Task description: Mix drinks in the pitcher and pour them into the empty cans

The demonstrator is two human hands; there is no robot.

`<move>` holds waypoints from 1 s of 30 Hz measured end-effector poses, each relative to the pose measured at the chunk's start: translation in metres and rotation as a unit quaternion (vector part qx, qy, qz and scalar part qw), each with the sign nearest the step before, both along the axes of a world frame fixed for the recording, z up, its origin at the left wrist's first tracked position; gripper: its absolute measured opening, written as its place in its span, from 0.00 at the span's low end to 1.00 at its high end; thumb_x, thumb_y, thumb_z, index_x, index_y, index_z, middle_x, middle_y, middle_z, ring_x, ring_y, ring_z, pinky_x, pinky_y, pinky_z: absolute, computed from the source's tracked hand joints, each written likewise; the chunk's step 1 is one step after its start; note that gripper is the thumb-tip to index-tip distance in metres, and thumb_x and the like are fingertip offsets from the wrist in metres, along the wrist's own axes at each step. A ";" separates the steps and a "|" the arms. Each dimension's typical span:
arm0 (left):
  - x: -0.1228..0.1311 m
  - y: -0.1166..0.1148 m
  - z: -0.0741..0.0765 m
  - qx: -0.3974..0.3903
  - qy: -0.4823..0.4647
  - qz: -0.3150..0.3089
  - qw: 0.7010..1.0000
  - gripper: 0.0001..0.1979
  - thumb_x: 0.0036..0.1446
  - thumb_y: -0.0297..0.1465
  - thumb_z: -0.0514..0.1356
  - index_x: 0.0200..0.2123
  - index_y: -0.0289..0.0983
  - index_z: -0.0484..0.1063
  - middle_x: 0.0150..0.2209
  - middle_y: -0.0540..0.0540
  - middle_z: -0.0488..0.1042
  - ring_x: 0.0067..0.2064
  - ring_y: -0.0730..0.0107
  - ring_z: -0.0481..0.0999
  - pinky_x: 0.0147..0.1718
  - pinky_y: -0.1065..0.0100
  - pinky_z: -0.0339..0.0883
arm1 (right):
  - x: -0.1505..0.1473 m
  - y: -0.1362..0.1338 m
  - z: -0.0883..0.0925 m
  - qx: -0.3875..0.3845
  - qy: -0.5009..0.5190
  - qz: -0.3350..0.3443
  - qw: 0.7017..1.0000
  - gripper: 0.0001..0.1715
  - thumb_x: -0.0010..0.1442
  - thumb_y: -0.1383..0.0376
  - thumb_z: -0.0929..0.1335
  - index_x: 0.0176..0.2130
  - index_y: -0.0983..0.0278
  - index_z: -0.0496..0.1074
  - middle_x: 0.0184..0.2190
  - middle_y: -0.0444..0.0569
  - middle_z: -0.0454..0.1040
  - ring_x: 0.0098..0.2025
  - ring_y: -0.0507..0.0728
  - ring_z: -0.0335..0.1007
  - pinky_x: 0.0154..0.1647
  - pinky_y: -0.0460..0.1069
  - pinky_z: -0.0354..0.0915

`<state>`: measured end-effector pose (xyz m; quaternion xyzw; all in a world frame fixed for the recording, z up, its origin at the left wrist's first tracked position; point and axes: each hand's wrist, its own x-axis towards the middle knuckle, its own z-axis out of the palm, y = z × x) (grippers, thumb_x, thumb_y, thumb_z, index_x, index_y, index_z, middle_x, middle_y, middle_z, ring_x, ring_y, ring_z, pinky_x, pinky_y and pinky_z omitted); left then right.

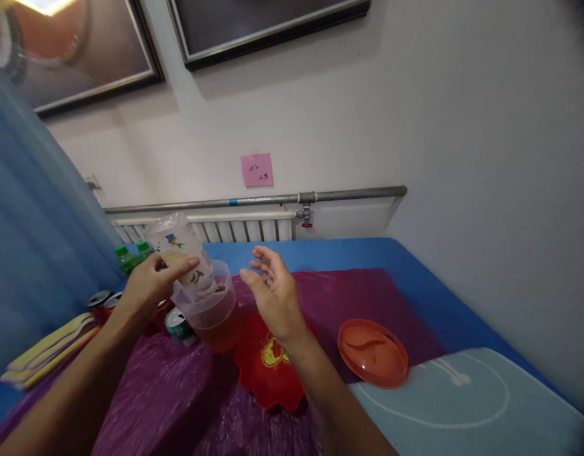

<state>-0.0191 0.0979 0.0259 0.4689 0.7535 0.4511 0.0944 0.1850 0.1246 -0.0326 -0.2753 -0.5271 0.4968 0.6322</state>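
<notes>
My left hand (152,282) is closed around a clear printed bottle (166,235) with bird and leaf pictures. The bottle is tipped mouth down, its neck inside a translucent plastic tub (194,311) that holds amber liquid. My right hand (275,294) is held up to the right of the tub, fingers apart and nothing in it. Below it lies a red scalloped dish (256,373) with a yellow design, partly covered by my right forearm. An orange lidded oval container (374,352) sits farther right.
Several cans, one a green can (180,328), and green-capped bottles (128,258) stand left of the tub. Folded yellow towels (49,351) lie at the left edge. A purple plastic sheet (349,294) covers part of the blue table (363,250). A radiator (254,229) runs behind.
</notes>
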 end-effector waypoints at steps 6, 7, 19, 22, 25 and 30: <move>0.024 -0.013 -0.005 0.020 0.093 -0.032 0.995 0.26 0.35 0.53 0.66 0.32 0.40 0.73 0.33 0.43 0.74 0.38 0.51 0.73 0.37 0.58 0.63 | -0.006 -0.006 -0.003 0.007 -0.036 0.028 0.999 0.46 0.46 0.53 0.77 0.61 0.57 0.65 0.61 0.56 0.70 0.60 0.67 0.68 0.54 0.61 0.70; 0.029 -0.015 -0.007 0.036 0.136 -0.047 0.989 0.25 0.36 0.52 0.65 0.33 0.40 0.73 0.33 0.42 0.73 0.39 0.49 0.73 0.38 0.57 0.63 | -0.007 -0.008 -0.003 0.013 -0.034 0.034 0.999 0.50 0.45 0.53 0.78 0.63 0.56 0.63 0.62 0.56 0.69 0.61 0.67 0.67 0.54 0.62 0.69; 0.047 -0.021 -0.009 0.094 0.179 -0.137 0.970 0.36 0.34 0.31 0.73 0.53 0.41 0.78 0.38 0.45 0.69 0.39 0.57 0.71 0.41 0.62 0.65 | -0.016 -0.018 -0.005 0.032 0.044 -0.027 0.998 0.54 0.43 0.57 0.80 0.64 0.57 0.61 0.61 0.52 0.70 0.60 0.64 0.69 0.63 0.58 0.65; 0.036 -0.019 -0.010 0.144 -0.047 -0.161 0.975 0.33 0.34 0.35 0.77 0.49 0.41 0.80 0.35 0.49 0.71 0.36 0.66 0.70 0.34 0.70 0.65 | -0.013 -0.007 -0.005 -0.022 0.134 -0.037 0.990 0.50 0.44 0.57 0.79 0.62 0.60 0.62 0.56 0.53 0.74 0.56 0.62 0.72 0.60 0.57 0.68; 0.024 -0.015 -0.014 0.153 -0.372 -0.102 0.910 0.16 0.48 0.31 0.71 0.42 0.36 0.79 0.30 0.50 0.70 0.28 0.75 0.67 0.23 0.76 0.61 | -0.007 0.005 -0.005 -0.090 0.239 -0.038 0.966 0.44 0.46 0.57 0.78 0.59 0.59 0.64 0.52 0.50 0.77 0.50 0.60 0.76 0.51 0.55 0.72; 0.018 -0.011 -0.009 0.194 -0.506 -0.065 0.838 0.11 0.65 0.27 0.54 0.34 0.33 0.76 0.37 0.44 0.77 0.39 0.72 0.78 0.40 0.72 0.76 | -0.006 0.010 -0.002 -0.163 0.339 0.047 0.926 0.29 0.46 0.54 0.77 0.45 0.61 0.71 0.38 0.47 0.80 0.36 0.56 0.78 0.33 0.49 0.72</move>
